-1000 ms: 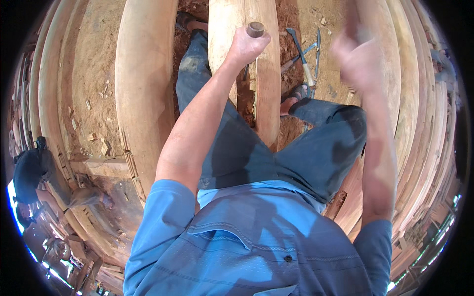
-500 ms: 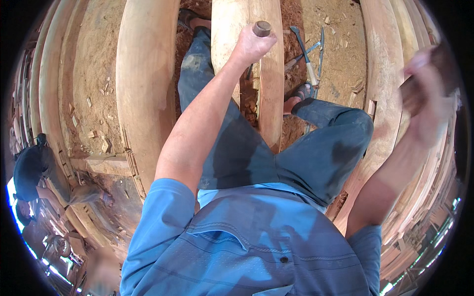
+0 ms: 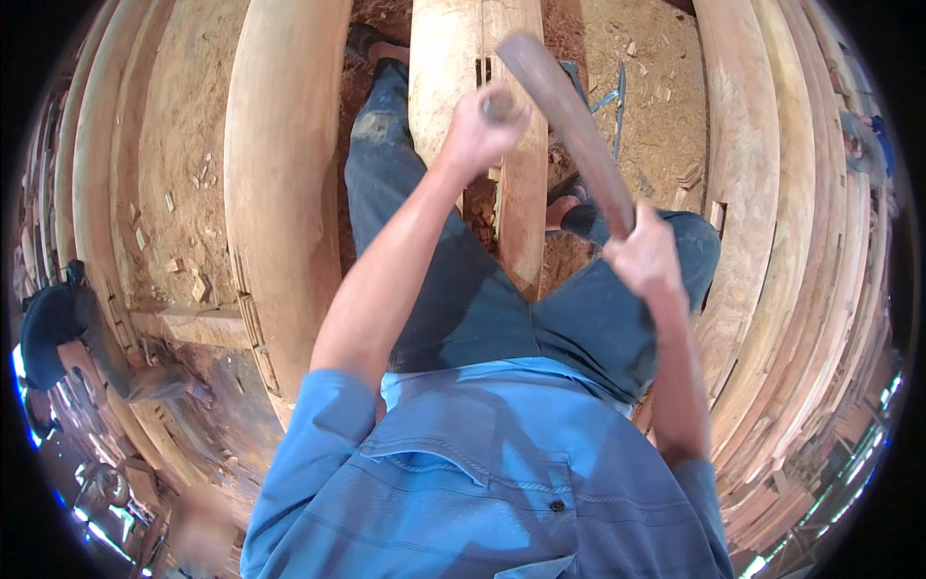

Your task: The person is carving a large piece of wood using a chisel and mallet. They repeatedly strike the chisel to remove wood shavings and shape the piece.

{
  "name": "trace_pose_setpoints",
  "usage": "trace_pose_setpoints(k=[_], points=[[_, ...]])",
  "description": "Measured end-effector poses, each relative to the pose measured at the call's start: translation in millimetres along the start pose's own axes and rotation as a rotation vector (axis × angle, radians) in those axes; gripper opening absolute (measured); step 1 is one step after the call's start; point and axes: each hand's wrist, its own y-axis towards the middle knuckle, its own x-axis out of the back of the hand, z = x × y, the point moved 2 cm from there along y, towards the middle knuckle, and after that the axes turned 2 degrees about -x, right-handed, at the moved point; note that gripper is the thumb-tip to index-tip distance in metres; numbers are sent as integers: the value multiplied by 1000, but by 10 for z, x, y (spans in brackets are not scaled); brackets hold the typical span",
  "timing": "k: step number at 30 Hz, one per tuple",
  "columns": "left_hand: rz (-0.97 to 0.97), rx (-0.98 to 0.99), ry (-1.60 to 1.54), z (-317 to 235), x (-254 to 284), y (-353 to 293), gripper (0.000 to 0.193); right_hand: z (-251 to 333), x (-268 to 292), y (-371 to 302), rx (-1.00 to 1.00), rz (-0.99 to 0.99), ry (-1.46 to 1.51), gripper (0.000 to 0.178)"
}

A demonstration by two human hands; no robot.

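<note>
My left hand (image 3: 473, 142) is closed round an upright chisel (image 3: 500, 102), whose round wooden handle end shows above the fist. Its blade is hidden beneath the hand. Under it lies a thick pale timber (image 3: 444, 58) between my legs, with narrow dark slots cut in its top. A dark wooden club-like mallet (image 3: 571, 121) is gripped at its lower end by my right hand (image 3: 643, 251), over my right knee. The mallet slants up and left, its blurred far end close to the chisel's top; whether they touch I cannot tell.
Another thick timber (image 3: 285, 193) lies to my left, and more timbers (image 3: 752, 145) line the right. A long thin metal tool (image 3: 619, 106) rests on the chip-strewn ground beside a part-hidden hand tool. One person (image 3: 53, 333) is at far left, another (image 3: 873, 145) at far right.
My right hand has swung the mallet in from the far right toward the chisel. My left hand with the chisel has shifted slightly down and left.
</note>
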Motion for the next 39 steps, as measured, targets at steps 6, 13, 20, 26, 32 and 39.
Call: trace_pose_setpoints(k=[6,13,20,26,32,39], points=[[-277,-23,-280,218,434,-1001,19,-462,-620,-471,-144,109,274,40],[-631,-80,-223,-56,254,-236,26,-358,-437,-340,-123,73,455,39],[-297,-183,-197,-21,214,320,38,-232,-107,-404,-138,24,494,38],[-194,-113,-142,-20,51,376,39,-263,-40,-480,-192,27,490,39],[-100,-109,-121,-24,0,367,37,-243,-7,-506,-166,7,479,39],[-91,-92,-127,11,-52,370,36,-143,44,-498,-149,-1,472,40]])
